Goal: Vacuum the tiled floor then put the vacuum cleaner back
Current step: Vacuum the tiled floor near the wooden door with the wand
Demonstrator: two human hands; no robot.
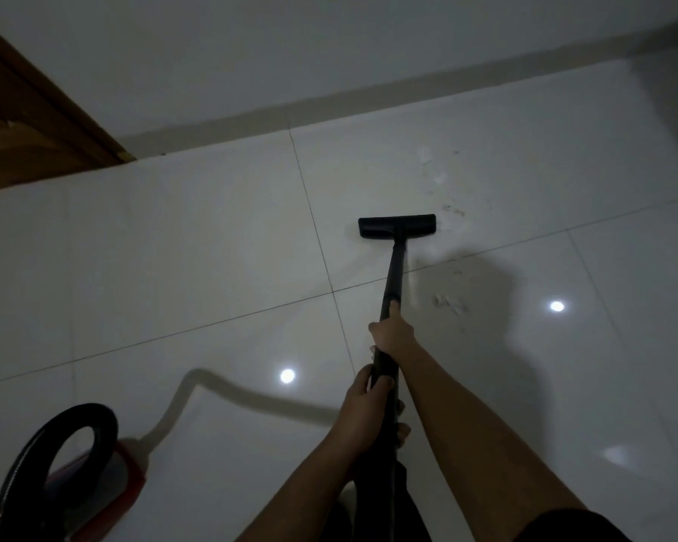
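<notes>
A black vacuum wand runs from my hands out to a flat black floor head resting on the glossy white tiled floor. My right hand grips the wand further down, thumb lying along it. My left hand grips the wand closer to me. The red vacuum body with a black looped hose sits at the lower left. Pale scraps and dust lie right of the wand, and more specks lie just beyond the head.
A white wall with a grey skirting runs along the far side of the floor. A brown wooden door frame stands at the upper left. Ceiling lights reflect on the tiles.
</notes>
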